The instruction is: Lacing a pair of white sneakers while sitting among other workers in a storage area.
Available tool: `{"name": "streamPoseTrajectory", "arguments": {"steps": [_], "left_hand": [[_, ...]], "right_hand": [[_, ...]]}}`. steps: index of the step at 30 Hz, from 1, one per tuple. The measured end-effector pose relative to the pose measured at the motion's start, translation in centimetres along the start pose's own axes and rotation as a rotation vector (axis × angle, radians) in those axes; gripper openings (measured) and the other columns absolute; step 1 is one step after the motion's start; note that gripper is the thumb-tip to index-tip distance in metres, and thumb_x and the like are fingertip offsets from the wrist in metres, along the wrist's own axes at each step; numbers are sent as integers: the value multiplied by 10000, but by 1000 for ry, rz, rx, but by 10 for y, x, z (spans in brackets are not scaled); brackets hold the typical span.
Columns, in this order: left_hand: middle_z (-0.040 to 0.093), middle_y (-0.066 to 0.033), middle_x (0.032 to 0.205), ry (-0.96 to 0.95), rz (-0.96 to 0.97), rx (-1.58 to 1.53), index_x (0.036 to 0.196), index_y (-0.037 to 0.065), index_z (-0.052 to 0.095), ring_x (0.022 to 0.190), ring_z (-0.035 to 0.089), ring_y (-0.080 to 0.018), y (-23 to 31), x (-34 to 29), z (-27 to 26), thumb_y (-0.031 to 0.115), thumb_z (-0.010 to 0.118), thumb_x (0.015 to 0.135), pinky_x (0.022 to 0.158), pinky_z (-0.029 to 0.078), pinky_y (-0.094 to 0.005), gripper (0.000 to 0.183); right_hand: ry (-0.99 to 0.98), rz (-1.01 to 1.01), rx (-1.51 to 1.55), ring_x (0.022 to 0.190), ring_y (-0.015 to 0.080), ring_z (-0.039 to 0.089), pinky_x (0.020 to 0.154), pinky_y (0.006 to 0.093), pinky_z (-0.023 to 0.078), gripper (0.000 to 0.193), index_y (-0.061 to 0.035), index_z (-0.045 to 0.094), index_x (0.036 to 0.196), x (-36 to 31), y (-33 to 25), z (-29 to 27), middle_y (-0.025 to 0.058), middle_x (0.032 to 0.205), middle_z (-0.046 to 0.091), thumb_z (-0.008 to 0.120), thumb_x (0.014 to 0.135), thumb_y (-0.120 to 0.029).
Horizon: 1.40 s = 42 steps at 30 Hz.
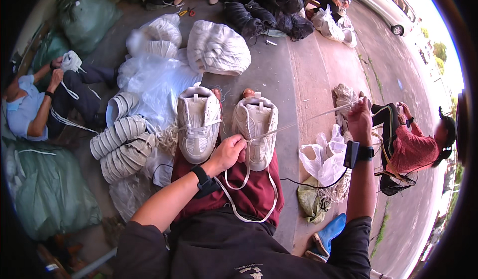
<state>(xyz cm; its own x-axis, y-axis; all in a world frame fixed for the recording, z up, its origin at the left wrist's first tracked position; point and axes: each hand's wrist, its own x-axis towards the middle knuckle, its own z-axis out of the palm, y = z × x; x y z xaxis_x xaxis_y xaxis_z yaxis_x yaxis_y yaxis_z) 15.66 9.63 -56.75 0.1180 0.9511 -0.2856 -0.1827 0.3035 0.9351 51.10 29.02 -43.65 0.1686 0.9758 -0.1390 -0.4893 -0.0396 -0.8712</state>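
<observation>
Two off-white sneakers rest side by side on my maroon-trousered thighs, toes toward me. Across the left sneaker (195,147) runs a lace low on its tongue. The right sneaker (260,154) has a white shoelace (311,118) threaded near the bottom of its opening. My left hand (230,153) is closed beside that sneaker, pinching the lace close to the shoe. Raised out to the right, my right hand (360,119) is closed on the lace's far end and holds it taut. A loose loop of lace hangs below my left hand onto my lap.
Stacked shoe uppers (122,142) and clear plastic bags (154,79) lie left; a white bundle (219,48) lies ahead. To the right are a white plastic bag (323,154) and a blue boot (329,233). Co-workers sit left (30,104) and right (416,144).
</observation>
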Motion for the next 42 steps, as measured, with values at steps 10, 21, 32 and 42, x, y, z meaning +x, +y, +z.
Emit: {"name": "streamPoseTrajectory", "arguments": {"steps": [10,21,32,42], "left_hand": [[614,-23,748,-21,-69,-88,883,34,567,682,592,-97,-5,-1,-15,232,487,1021,657,488,-243,254],[640,-30,777,-50,-73,1,904,22,600,686,615,-99,8,8,9,247,490,1025,648,495,-233,277],[669,-37,776,-51,-84,46,946,28,619,671,626,-98,3,14,4,258,476,1025,638,494,-237,281],[657,-70,773,-119,-145,-157,925,37,590,676,643,-147,4,8,-6,342,451,1037,639,531,-283,353]], "right_hand": [[71,-14,181,1148,245,590,1028,405,447,361,-85,576,884,-12,-26,-28,132,1282,603,502,1009,-416],[-605,253,-678,575,72,488,537,263,390,196,-32,584,1090,-126,88,71,-24,677,535,653,910,-68],[-968,-552,-1540,687,376,652,604,464,510,131,-74,602,814,-131,110,95,166,718,655,667,823,-187],[-584,82,-872,531,35,346,474,256,275,329,-34,557,737,-83,78,96,-91,621,411,559,988,-245]]}}
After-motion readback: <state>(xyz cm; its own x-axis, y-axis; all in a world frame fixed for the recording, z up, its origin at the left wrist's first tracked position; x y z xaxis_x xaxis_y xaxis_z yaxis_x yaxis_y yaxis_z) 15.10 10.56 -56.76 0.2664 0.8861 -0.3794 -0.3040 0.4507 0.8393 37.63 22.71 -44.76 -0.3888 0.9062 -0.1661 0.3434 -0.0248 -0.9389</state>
